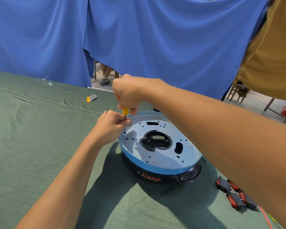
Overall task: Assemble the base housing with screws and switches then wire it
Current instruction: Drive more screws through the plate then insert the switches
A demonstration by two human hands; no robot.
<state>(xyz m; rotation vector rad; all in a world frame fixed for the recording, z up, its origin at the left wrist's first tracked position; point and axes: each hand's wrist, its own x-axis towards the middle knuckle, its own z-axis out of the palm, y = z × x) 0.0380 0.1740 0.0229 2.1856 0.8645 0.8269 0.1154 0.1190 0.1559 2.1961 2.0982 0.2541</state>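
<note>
On the green-clothed table (40,129) the black base housing (163,177) sits centred, its blue-filmed metal plate (163,156) facing up. The right hand (130,93) grips the yellow screwdriver (125,111) from above. The left hand (111,126), lower and nearer the hole, pinches the shaft. The tool stands nearly upright, its tip at the plate's far-left edge. Rocker switches (234,194) lie well apart, to the right.

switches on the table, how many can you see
4 switches, clustered on the cloth right of the housing: two farther, two nearer. The arm may hide more.
</note>
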